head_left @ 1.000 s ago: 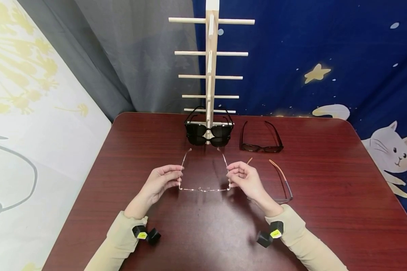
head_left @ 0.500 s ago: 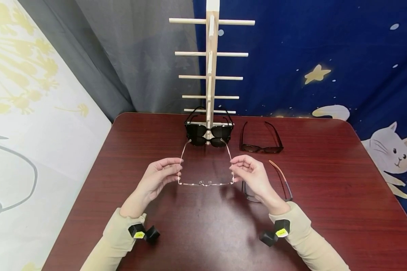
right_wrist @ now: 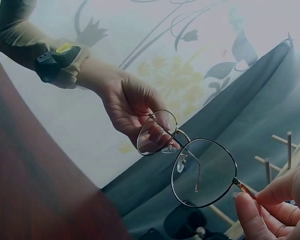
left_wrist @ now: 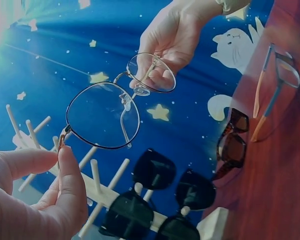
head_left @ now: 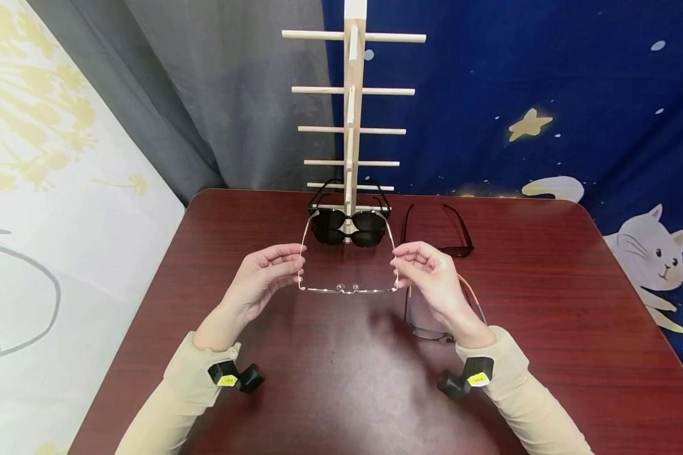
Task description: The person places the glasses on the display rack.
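A pair of thin metal-framed eyeglasses (head_left: pixel 348 291) is held level above the table by both hands, lenses nearest the person and temples pointing away. My left hand (head_left: pixel 267 278) pinches the left temple close to its hinge, with thumb and fingers. On the other side, my right hand (head_left: pixel 432 278) pinches the right temple the same way. In the head view the temple tips overlap two pairs of black sunglasses (head_left: pixel 369 237), one above the other on the lowest pegs of a wooden display stand (head_left: pixel 353 76). The left wrist view shows the clear round lenses and nose pads (left_wrist: pixel 126 101).
Dark brown-lensed sunglasses (left_wrist: pixel 231 150) lie unfolded on the table at right, partly behind my right hand in the head view. Nearer, grey-framed glasses with orange temple ends (head_left: pixel 471 292) are partly covered by that hand. Bare pegs (head_left: pixel 384 91) stick out higher up. Curtains hang behind.
Both hands have carried the eyeglasses forward toward the stand, and they look larger in the head view. Their temple tips now overlap the upper black sunglasses.
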### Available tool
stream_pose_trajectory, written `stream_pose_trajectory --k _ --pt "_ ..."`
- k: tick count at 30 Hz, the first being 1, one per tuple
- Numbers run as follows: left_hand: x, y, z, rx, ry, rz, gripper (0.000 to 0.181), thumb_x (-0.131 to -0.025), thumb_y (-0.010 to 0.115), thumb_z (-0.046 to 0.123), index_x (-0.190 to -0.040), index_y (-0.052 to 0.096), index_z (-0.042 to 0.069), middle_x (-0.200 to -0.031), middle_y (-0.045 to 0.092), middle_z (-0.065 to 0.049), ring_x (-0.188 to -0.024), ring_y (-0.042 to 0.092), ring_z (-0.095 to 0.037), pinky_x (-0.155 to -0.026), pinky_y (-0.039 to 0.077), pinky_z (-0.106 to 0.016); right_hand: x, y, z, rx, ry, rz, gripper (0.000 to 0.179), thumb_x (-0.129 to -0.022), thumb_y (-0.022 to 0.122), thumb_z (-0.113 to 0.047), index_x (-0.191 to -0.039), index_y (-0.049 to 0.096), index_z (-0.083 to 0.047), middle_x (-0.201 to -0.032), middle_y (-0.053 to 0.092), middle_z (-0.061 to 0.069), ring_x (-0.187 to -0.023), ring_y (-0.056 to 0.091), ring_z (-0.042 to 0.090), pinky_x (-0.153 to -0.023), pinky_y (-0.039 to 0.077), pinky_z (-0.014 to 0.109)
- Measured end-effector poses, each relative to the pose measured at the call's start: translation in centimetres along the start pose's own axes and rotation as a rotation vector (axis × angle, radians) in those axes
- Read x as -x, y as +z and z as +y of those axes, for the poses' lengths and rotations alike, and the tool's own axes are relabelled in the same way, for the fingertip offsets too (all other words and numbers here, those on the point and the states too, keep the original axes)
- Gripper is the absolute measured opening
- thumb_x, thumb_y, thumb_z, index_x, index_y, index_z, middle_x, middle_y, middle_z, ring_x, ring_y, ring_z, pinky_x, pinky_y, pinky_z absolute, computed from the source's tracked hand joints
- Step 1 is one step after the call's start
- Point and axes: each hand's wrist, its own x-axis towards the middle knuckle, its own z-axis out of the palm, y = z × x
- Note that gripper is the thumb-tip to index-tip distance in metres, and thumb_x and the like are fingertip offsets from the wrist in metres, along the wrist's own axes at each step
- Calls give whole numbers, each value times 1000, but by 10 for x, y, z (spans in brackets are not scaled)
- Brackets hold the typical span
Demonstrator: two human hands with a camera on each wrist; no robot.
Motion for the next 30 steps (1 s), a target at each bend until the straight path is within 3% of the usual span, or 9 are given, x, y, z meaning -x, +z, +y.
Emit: stream_pose_trajectory --k 5,12,30 --pt "-9 7 15 11 17 4 29 -85 55 -15 -100 68 5 -84 68 -5 -70 66 -13 -65 56 -21 -11 0 -14 -24 -28 13 27 -83 60 13 -90 67 -12 -74 65 1 -62 60 9 -53 54 21" --pt "-29 14 33 74 11 32 32 -87 51 -15 -94 70 9 -82 69 -5 -68 66 -13 -64 55 -20 -30 2 -33 -48 -47 28 27 -84 58 13 -88 67 -11 -75 67 1 -62 61 9 -53 54 21" --pt "-80 18 59 218 11 135 19 -87 54 -12 -93 67 1 -76 68 -8 -64 64 -13 -60 53 -17 -90 3 -49 -180 65 68 20 -88 57 9 -87 67 -8 -76 67 3 -64 60 10 -54 53 17"
